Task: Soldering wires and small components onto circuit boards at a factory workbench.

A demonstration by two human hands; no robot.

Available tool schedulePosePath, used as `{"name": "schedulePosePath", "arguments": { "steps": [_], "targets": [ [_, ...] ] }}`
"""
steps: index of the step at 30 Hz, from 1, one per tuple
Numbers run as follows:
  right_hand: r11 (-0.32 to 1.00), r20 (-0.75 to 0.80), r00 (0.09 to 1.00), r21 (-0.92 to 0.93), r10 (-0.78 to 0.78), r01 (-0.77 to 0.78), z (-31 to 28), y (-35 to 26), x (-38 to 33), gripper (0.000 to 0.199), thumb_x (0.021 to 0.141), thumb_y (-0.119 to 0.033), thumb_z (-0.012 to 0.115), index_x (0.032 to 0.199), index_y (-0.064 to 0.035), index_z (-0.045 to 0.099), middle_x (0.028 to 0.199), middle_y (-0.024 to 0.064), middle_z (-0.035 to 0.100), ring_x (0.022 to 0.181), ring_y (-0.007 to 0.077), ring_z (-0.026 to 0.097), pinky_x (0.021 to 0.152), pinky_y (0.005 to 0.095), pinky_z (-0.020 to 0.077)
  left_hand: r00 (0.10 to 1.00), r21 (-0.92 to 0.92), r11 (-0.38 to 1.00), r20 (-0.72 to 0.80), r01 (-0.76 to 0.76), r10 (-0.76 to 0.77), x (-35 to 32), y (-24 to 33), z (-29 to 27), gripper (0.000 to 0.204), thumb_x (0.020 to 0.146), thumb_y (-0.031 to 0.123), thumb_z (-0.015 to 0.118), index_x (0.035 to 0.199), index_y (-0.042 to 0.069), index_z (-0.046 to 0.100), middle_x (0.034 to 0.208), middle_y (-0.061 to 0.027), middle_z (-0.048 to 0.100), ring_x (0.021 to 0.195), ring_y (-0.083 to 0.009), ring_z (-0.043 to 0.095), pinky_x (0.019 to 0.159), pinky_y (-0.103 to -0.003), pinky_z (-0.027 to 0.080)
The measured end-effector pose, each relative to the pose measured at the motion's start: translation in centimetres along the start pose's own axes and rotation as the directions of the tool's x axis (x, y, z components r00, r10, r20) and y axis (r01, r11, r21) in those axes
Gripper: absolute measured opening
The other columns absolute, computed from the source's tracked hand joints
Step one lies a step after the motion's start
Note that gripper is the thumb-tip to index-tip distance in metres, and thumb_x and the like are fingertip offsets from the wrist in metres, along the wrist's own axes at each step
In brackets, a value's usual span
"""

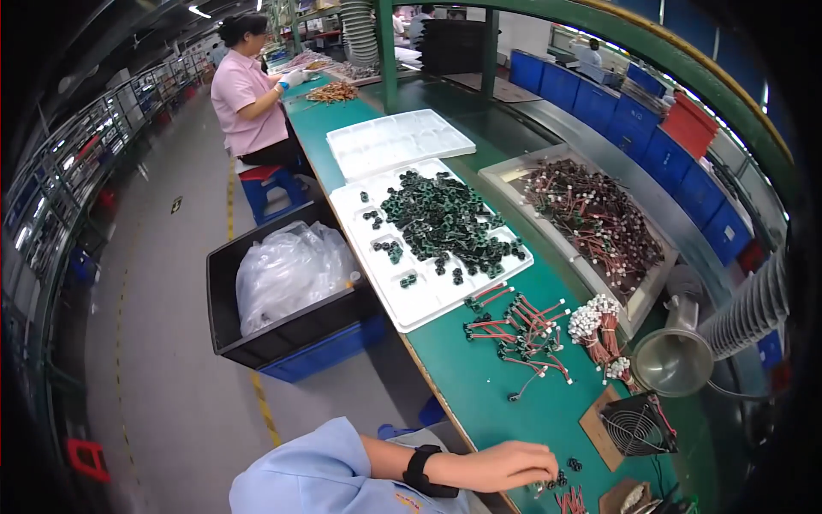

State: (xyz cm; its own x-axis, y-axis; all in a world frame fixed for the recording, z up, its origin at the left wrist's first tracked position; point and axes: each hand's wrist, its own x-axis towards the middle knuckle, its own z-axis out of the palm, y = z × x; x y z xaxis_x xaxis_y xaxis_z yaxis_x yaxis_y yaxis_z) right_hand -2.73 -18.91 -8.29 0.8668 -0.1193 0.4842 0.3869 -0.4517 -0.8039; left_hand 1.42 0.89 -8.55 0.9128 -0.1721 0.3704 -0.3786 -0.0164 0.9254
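Left hand (505,465) on green bench (479,385) beside small black parts (561,476), red wire leads (518,327) beyond.

grey floor (171,360), green workbench (479,385), ceiling striplights (199,11)

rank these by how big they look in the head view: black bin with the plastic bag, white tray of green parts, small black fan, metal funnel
1. white tray of green parts
2. black bin, close behind; the fisheye bend makes that order unsure
3. metal funnel
4. small black fan, roughly the funnel's size, so too close to rank firmly

Green workbench (479,385): white trays (428,295), wire harnesses (518,330).
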Motion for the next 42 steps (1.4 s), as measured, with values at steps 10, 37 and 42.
{"name": "schedulePosePath", "arguments": {
  "steps": [10, 37, 42],
  "targets": [
    [0.991, 0.279, 0.953, -0.019, -0.119, 0.129, -0.5, -0.8, 0.0, 0.033, 0.081, 0.001, 0.063, 0.106, -0.0025, 0.043, 0.088, 0.0138, 0.055, 0.073, 0.0176, 0.054, 0.066, 0.0253, 0.0457, 0.967, 0.069, 0.974, 0.158, -0.214, 0.201, -0.7, 3.0, 0.2, 0.015, 0.087, 0.017, 0.056, 0.084, 0.003, 0.053, 0.077, -0.0131, 0.05, 0.069, -0.03, 0.052, 0.059, -0.037, 0.042],
    [0.984, 0.11, 0.992, 0.159, 0.057, -0.074, 0.4, -2.7, -0.9, 0.037, 0.072, 0.008, 0.062, 0.099, -0.0058, 0.041, 0.082, 0.0092, 0.055, 0.073, 0.0146, 0.053, 0.07, 0.0263, 0.0428, 0.986, 0.214, 0.969, 0.085, 0.125, -0.145, -2.1, 4.7, 0.0, 0.02, 0.075, 0.005, 0.067, 0.094, 0.003, 0.059, 0.087, -0.0105, 0.059, 0.075, -0.0206, 0.059, 0.064, -0.03, 0.047],
    [0.933, 0.12, 0.986, 0.326, 0.12, -0.153, 0.2, -2.8, 0.2, 0.038, 0.075, 0.007, 0.063, 0.102, -0.0053, 0.038, 0.078, 0.0095, 0.057, 0.07, 0.0124, 0.055, 0.066, 0.0246, 0.0432, 0.961, 0.123, 0.978, 0.198, 0.17, -0.192, -0.9, 4.3, 0.6, 0.02, 0.074, 0.002, 0.066, 0.093, 0.0, 0.058, 0.085, -0.0111, 0.059, 0.073, -0.0192, 0.058, 0.066, -0.028, 0.046]
  ]
}}
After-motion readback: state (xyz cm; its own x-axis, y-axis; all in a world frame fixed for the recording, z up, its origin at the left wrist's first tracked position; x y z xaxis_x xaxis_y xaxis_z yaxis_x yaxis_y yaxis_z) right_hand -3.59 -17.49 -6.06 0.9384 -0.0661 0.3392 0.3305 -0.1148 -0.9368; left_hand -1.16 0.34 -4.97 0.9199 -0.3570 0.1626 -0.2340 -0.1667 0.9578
